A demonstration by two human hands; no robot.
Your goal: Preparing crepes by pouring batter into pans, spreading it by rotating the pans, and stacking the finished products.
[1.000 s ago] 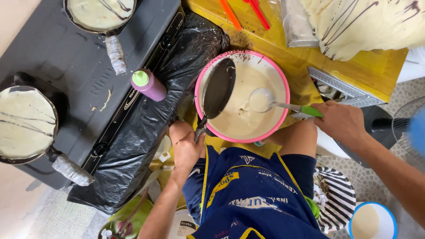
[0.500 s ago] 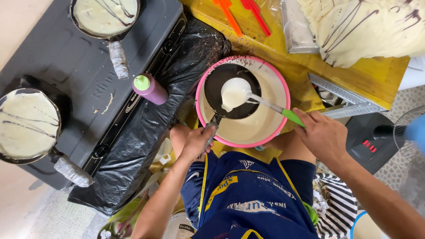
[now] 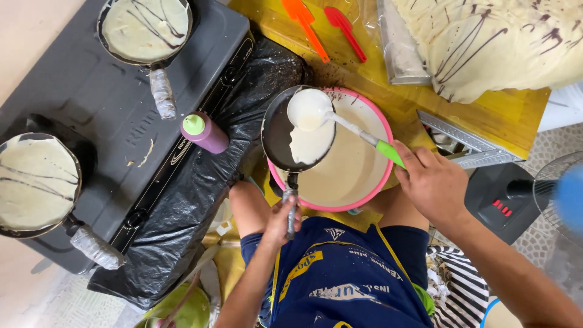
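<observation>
The pink bowl [image 3: 370,188] with pale batter stands on the person's lap, at the edge of the yellow desk [image 3: 388,103], and everything here is placed from this bowl. Over the left part of the bowl the left hand [image 3: 280,220] holds a small black pan [image 3: 285,133]; its fingers are clenched around the pan's handle, which points down toward the blue apron [image 3: 346,279]. A patch of batter already lies in the pan. Above the pan is a white ladle [image 3: 306,109] with a green handle (the handle crosses the bowl diagonally). The right hand [image 3: 434,185] is at the right rim of the bowl, and its fingers are grasping the green end of the ladle.

Left of the bowl lies a black plastic sheet [image 3: 182,206], and on it stands a purple bottle [image 3: 203,132] with a green cap. Farther left is a dark stove [image 3: 91,91] carrying two more pans with batter and dark stripes: one pan [image 3: 144,27] at the far upper left of the bowl, another pan [image 3: 33,182] at the far left. Above the bowl, on the desk, lie an orange spatula [image 3: 310,27] and a red spatula [image 3: 345,30]. To the upper right of the bowl there is a pile of cooked crepes [image 3: 498,42] with dark stripes. To the right of the bowl stands a fan [image 3: 559,200], which is partly cut by the picture border.
</observation>
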